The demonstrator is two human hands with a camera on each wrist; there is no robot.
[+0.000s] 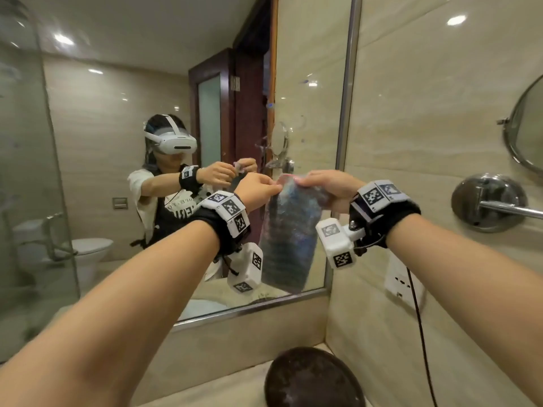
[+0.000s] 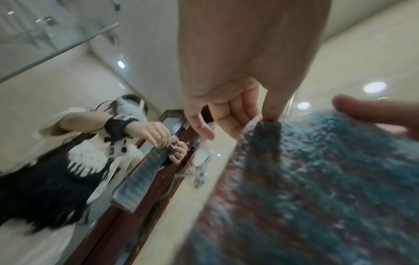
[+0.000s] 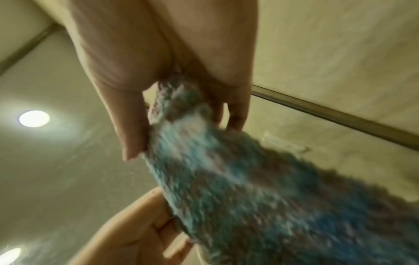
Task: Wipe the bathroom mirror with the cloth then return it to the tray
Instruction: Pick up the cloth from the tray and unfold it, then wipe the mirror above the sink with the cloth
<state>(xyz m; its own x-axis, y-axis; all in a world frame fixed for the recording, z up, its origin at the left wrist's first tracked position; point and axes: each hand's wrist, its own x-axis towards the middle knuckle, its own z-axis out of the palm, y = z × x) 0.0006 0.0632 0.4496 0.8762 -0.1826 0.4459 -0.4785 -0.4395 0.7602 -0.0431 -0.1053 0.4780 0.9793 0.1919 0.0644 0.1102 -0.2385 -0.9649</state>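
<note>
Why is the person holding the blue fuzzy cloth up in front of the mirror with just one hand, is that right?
Not quite: both hands hold it. In the head view the left hand and the right hand each pinch the top edge of the cloth, which hangs in front of the mirror.

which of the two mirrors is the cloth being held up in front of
The large flat wall mirror with the metal frame. The blue-grey knitted cloth hangs before its lower right corner; the small round swivel mirror is off right.
</note>
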